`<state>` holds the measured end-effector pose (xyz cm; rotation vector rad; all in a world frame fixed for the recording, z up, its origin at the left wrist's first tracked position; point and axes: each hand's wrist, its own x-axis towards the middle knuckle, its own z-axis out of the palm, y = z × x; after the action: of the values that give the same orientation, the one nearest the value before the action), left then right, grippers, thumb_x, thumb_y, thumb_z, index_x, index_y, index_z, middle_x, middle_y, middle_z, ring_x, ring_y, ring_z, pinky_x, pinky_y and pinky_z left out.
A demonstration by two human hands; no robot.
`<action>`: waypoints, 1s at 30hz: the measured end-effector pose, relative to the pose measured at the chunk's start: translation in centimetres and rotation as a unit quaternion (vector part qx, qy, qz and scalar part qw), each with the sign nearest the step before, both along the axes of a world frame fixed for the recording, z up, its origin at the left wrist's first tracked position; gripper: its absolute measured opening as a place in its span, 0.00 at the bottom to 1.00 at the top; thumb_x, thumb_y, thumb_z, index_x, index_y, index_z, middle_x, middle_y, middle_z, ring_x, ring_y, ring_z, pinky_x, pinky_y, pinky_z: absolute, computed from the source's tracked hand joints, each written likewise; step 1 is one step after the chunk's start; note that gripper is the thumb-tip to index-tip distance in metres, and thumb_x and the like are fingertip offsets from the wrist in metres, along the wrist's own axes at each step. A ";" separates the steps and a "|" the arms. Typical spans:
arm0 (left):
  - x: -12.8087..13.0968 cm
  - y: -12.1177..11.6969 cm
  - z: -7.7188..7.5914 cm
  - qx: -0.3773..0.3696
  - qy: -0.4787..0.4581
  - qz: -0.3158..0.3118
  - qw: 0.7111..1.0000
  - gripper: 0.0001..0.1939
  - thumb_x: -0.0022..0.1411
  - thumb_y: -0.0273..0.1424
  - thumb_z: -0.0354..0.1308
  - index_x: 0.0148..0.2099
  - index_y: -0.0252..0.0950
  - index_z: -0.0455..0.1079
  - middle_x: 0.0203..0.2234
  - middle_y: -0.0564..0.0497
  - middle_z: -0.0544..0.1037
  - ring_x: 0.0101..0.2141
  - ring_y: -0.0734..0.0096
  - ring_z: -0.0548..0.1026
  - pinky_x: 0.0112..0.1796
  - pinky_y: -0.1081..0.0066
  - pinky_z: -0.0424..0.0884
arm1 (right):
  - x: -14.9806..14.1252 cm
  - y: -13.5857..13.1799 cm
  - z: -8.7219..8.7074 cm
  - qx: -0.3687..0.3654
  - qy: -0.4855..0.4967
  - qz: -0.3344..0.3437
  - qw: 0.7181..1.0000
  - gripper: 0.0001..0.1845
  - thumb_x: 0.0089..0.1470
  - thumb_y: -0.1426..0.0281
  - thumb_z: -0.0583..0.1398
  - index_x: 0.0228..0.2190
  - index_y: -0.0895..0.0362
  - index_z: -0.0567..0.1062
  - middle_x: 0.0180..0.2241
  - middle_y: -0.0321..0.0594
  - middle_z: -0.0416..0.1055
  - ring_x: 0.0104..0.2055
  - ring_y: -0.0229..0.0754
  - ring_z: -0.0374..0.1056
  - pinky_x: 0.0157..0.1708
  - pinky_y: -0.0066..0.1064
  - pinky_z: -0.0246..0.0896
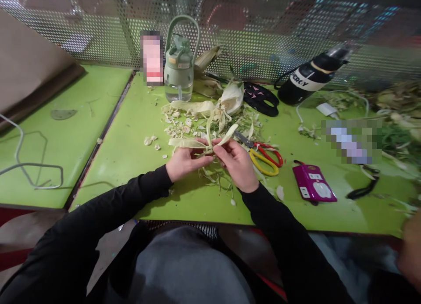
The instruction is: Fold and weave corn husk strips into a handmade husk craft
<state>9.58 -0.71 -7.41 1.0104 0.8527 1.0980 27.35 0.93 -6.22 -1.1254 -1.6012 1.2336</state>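
Observation:
Between both hands is a pale corn husk piece [210, 130] with strips fanning up and sideways. My left hand [187, 161] grips its left side, thumb pointing right across the base. The thumb and index finger of my right hand [236, 161] pinch the right side, close to the middle. Just beyond the hands lie a heap of husk scraps [179, 122] and a bundled pale husk [232, 98]. Scissors [265, 158] with red and yellow handles rest right of my right hand, blades toward the scraps. Thin green shreds [219, 181] lie under the hands.
A green water bottle [179, 71], a black palette-like board [261, 98] and a leaning black bottle [304, 82] stand along the perforated screen [230, 32]. At right are a purple power socket block [314, 182] and a white cable [365, 98]; at left, a bent wire [33, 165].

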 end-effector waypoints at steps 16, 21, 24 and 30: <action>0.0 -0.3 0.1 0.099 0.103 -0.074 0.987 0.20 0.58 0.44 0.67 0.36 0.34 0.66 0.24 0.56 0.70 0.21 0.81 0.66 0.24 0.76 0.65 | 0.2 0.4 -0.2 -0.061 0.030 0.048 0.997 0.17 0.54 0.53 0.67 0.35 0.53 0.77 0.30 0.35 0.74 0.33 0.39 0.71 0.35 0.32 0.69; -0.2 -0.6 0.8 0.071 0.105 -0.094 0.987 0.15 0.64 0.41 0.59 0.35 0.33 0.67 0.25 0.54 0.73 0.22 0.81 0.68 0.25 0.77 0.68 | -0.5 0.1 -1.3 -0.035 0.121 -0.014 0.992 0.13 0.51 0.59 0.70 0.27 0.52 0.75 0.27 0.31 0.72 0.31 0.38 0.68 0.36 0.33 0.68; 0.0 -0.7 0.9 0.037 0.101 -0.105 0.989 0.12 0.63 0.36 0.59 0.33 0.33 0.67 0.24 0.54 0.73 0.22 0.82 0.68 0.25 0.78 0.68 | -0.6 0.1 -1.9 -0.007 0.135 -0.045 0.990 0.12 0.51 0.61 0.70 0.28 0.52 0.75 0.29 0.31 0.72 0.33 0.39 0.68 0.40 0.33 0.68; 0.6 -1.3 0.0 -0.058 0.027 -0.116 0.991 0.15 0.62 0.40 0.63 0.37 0.34 0.66 0.26 0.54 0.75 0.26 0.78 0.73 0.31 0.74 0.74 | 0.9 1.5 -1.1 0.076 -0.033 -0.096 0.992 0.25 0.53 0.49 0.66 0.45 0.53 0.75 0.41 0.41 0.73 0.37 0.44 0.69 0.37 0.40 0.70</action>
<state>10.19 -1.97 -7.39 1.0170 0.8118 0.8182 28.27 2.38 -7.30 -1.2020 -1.5672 0.9429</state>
